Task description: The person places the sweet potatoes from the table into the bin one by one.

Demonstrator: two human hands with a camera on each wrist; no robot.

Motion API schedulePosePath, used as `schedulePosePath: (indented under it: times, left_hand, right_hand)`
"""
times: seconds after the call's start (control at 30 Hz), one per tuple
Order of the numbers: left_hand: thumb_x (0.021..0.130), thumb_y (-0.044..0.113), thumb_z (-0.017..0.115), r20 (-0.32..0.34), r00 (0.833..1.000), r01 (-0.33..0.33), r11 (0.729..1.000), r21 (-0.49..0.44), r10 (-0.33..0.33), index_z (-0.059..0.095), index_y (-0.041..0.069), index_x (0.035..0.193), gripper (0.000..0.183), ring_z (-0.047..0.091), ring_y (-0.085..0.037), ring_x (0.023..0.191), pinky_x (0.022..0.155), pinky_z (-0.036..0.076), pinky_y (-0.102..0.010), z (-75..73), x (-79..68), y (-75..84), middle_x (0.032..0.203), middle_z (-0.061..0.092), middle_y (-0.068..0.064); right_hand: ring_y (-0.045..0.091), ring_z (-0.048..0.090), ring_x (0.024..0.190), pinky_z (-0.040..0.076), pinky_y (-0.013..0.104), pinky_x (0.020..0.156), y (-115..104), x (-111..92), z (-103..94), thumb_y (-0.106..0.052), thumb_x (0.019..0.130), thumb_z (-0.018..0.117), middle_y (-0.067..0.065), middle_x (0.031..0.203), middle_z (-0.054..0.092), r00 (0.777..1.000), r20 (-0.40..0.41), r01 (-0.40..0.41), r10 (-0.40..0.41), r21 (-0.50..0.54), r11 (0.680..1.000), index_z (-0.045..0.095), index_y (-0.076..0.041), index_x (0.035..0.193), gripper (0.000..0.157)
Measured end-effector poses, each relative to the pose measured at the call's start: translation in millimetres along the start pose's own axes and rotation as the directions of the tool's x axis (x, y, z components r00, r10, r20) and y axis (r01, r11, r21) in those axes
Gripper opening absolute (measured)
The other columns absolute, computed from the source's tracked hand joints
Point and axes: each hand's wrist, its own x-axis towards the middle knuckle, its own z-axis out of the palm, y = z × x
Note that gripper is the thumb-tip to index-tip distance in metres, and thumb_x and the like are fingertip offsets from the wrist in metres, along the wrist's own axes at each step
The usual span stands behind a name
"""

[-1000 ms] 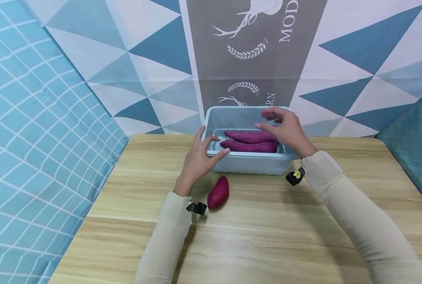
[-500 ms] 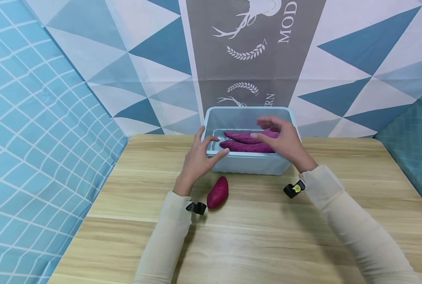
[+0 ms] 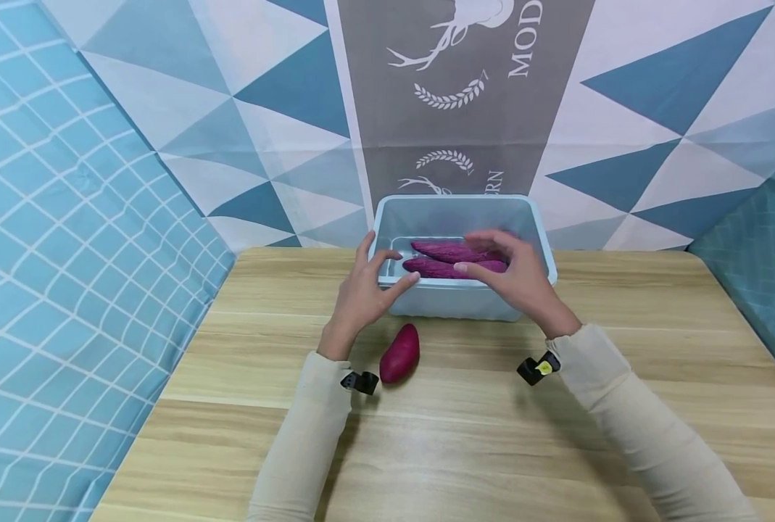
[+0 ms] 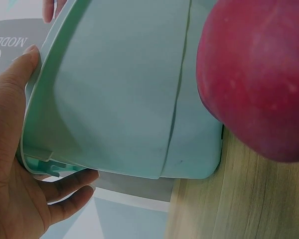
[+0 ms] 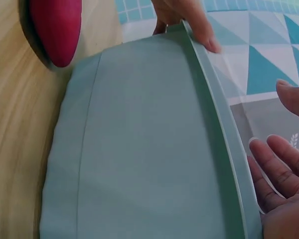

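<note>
A light blue plastic box (image 3: 455, 299) stands at the back of the table. In it lie two long, tapered purple sweet potatoes (image 3: 426, 268) with streaky, ridged skin, side by side. My left hand (image 3: 361, 293) grips the box's front left corner, thumb at the front rim and fingers around the left side. Over the right part of the box hovers my right hand (image 3: 524, 279), fingers loosely bent and spread from the thumb, with nothing held; it hides the sweet potatoes' right ends. A smooth, reddish sweet potato (image 3: 400, 355) rests on the table before the box, near my left wrist.
The wooden table (image 3: 465, 435) runs back to a patterned cloth wall (image 3: 296, 138) right behind the box. A blue checked cloth (image 3: 80, 254) hangs along the left side. Black wrist cameras (image 3: 361, 382) sit on both sleeves.
My right hand has come down and slightly left over the box, nearer the front rim. The left hand, the box and the reddish sweet potato have stayed in place.
</note>
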Motion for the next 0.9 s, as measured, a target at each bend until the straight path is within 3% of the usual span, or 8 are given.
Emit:
schedulePosePath:
  times: [0.3, 0.5, 0.73, 0.9]
  left_hand:
    - [0.086, 0.074, 0.058, 0.009, 1.000, 0.012, 1.000, 0.007, -0.012, 0.061, 0.029, 0.126, 0.059, 0.053, -0.039, 0.135, 0.097, 0.052, -0.060, -1.3, 0.1, 0.9, 0.171, 0.011, 0.000]
    - [0.086, 0.074, 0.058, 0.014, 1.000, 0.021, 1.000, 0.011, -0.021, 0.060, 0.030, 0.127, 0.061, 0.054, -0.040, 0.135, 0.097, 0.052, -0.060, -1.2, 0.4, 0.7, 0.172, 0.010, 0.000]
    - [0.086, 0.075, 0.057, 0.013, 1.000, 0.015, 1.000, 0.014, -0.016, 0.060, 0.029, 0.127, 0.061, 0.054, -0.039, 0.135, 0.097, 0.053, -0.059, -0.7, -1.1, -1.2, 0.172, 0.010, 0.000]
    - [0.086, 0.074, 0.057, 0.006, 1.000, 0.002, 1.000, 0.008, -0.002, 0.061, 0.029, 0.127, 0.061, 0.059, -0.038, 0.129, 0.093, 0.055, -0.057, -1.2, -1.0, -0.1, 0.172, 0.011, -0.001]
  right_hand:
    - [0.017, 0.061, 0.126, 0.046, 0.047, 0.109, -8, -18, 8.7, -0.033, 0.087, 0.080, -0.001, 0.134, 0.067, 0.998, 0.059, -0.001, -0.003, 0.070, 0.998, 0.063, -0.024, 0.132, 0.050]
    - [0.017, 0.062, 0.123, 0.044, 0.043, 0.111, -11, -28, 19.4, -0.027, 0.088, 0.079, 0.002, 0.132, 0.068, 0.995, 0.097, 0.021, -0.034, 0.126, 0.992, 0.064, -0.019, 0.130, 0.046]
    - [0.021, 0.063, 0.122, 0.043, 0.051, 0.111, -14, -37, 33.1, -0.024, 0.086, 0.081, 0.001, 0.130, 0.069, 0.988, 0.146, 0.036, -0.058, 0.151, 0.988, 0.065, -0.018, 0.129, 0.046]
    - [0.023, 0.065, 0.121, 0.047, 0.046, 0.109, -12, -39, 43.3, -0.025, 0.086, 0.081, 0.005, 0.130, 0.069, 0.981, 0.187, 0.016, -0.045, 0.157, 0.988, 0.064, -0.014, 0.131, 0.049]
